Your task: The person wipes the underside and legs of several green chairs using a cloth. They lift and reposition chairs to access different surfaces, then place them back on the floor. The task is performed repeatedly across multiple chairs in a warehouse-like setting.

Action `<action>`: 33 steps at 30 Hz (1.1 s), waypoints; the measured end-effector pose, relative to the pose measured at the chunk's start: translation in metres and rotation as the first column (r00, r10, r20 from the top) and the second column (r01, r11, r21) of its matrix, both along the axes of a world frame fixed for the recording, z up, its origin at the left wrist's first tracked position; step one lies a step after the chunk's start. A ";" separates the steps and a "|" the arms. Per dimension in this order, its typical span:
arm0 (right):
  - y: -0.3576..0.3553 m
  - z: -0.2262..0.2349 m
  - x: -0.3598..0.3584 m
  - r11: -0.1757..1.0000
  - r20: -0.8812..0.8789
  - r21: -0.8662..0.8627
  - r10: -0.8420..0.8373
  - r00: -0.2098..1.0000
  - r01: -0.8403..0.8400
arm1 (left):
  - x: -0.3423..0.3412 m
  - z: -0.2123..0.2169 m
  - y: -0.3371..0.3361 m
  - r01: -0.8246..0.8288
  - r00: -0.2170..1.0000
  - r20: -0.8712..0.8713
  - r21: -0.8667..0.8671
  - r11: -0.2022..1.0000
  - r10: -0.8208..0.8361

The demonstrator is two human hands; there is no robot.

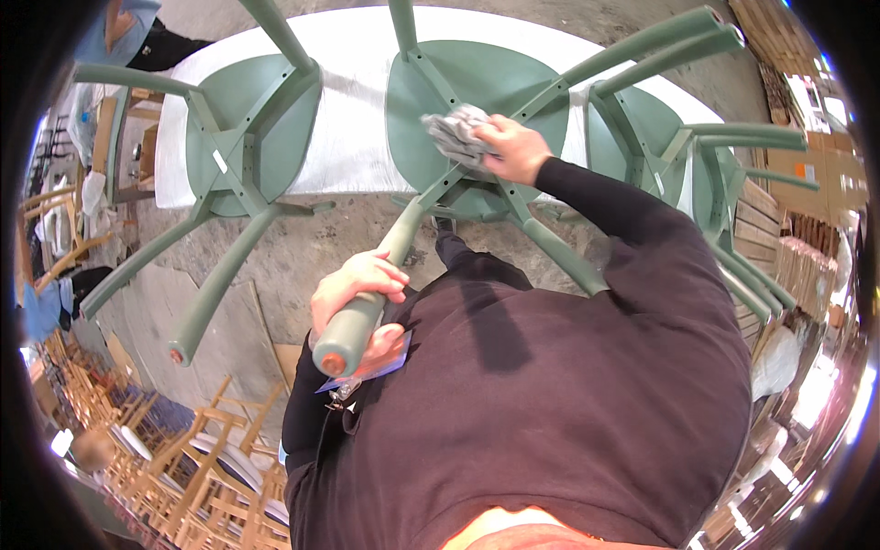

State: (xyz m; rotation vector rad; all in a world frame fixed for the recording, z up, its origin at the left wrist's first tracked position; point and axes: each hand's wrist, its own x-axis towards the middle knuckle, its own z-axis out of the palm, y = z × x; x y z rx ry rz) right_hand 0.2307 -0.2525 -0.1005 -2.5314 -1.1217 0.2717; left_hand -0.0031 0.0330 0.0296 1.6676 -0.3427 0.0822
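A green chair (417, 101) lies upside down in front of me, its seat resting on a white-covered table (353, 101) and its legs sticking up and outward. My left hand (359, 286) wraps around the near-left leg (400, 236) of this chair, close to the leg's end. In my right hand (518, 151) is a crumpled grey rag (456, 134), held over the crossed braces under the seat. The rag hides the middle of the cross. Whether it presses on the wood I cannot tell.
Another upturned green chair (275, 119) is on the left, and more green chairs (655, 119) overlap at the right. Several unpainted wooden chair frames (206, 458) crowd the lower left. A person (137, 37) stands at the far left. Cardboard boxes (839, 174) are stacked at the right.
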 end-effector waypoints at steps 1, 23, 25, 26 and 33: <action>0.012 -0.023 -0.007 0.995 0.127 -0.090 -0.032 0.991 0.043 | 0.003 -0.001 0.002 0.044 0.999 0.017 0.011 0.999 -0.044; 0.106 -0.155 -0.264 0.650 -0.418 0.002 -0.690 0.591 0.760 | 0.007 0.003 0.027 0.376 0.923 -0.002 0.223 0.899 -0.386; 0.103 -0.142 -0.241 0.145 -0.386 0.211 -0.896 0.219 0.967 | 0.001 0.005 0.029 0.354 0.933 -0.020 0.227 0.907 -0.360; 0.091 -0.137 -0.221 0.020 -0.265 0.481 -0.950 0.167 0.876 | -0.002 0.005 0.027 0.357 0.933 -0.035 0.209 0.910 -0.358; 0.116 -0.153 -0.197 0.385 -0.424 -0.038 -0.842 0.334 0.922 | 0.001 0.005 0.005 0.416 0.909 -0.050 0.175 0.892 -0.414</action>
